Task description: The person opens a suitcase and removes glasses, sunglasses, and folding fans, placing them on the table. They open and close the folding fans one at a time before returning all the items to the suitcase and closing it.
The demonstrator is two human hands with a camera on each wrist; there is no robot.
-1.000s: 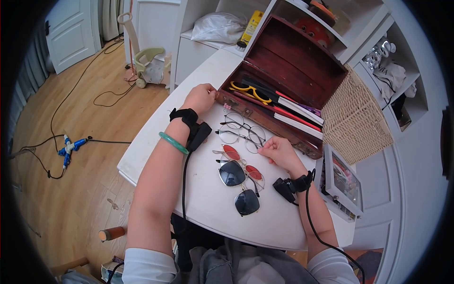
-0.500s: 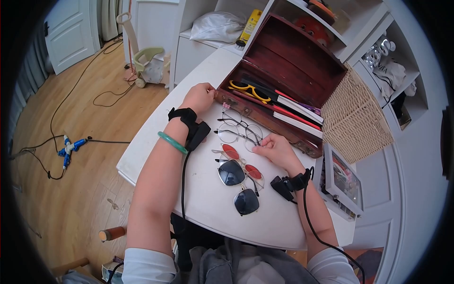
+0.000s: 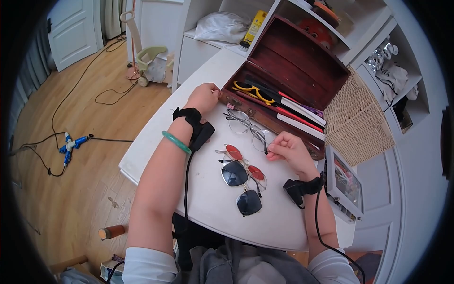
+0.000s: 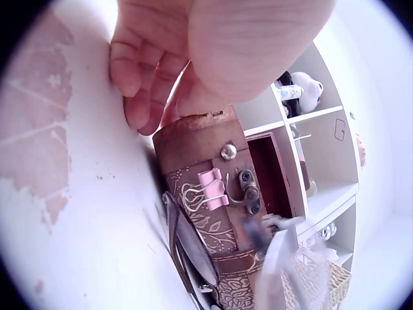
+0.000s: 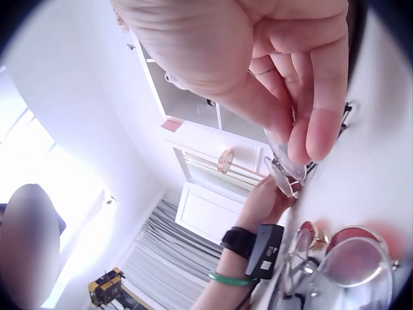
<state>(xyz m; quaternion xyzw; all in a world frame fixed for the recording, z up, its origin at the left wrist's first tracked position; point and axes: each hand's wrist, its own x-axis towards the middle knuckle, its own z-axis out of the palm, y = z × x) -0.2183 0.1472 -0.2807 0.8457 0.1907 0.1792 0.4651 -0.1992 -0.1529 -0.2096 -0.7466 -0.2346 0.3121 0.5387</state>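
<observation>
At the left end of an open dark-red wooden box [image 3: 299, 59], my left hand [image 3: 203, 98] holds the corner with curled fingers; the left wrist view shows these fingers [image 4: 139, 97] against the box's end. My right hand [image 3: 292, 152] pinches the right side of clear round glasses [image 3: 261, 140] between thumb and fingertips, just in front of the box. A second thin-framed pair overlaps them. Nearer the body lie red-lensed glasses [image 3: 256, 172] and dark square sunglasses [image 3: 234, 173], overlapping. Inside the box are yellow-framed glasses [image 3: 255, 90] and book-like items.
A woven basket [image 3: 357, 120] stands right of the box, with a glass-fronted case [image 3: 345, 182] below it. White shelves are behind. The white table [image 3: 208, 199] has its curved edge toward the body. A pink clip [image 4: 211, 189] hangs on the box front.
The clear glasses have shifted toward the other thin-framed pair, and the two now overlap more. My right hand has moved slightly right; my left hand stays at the box corner.
</observation>
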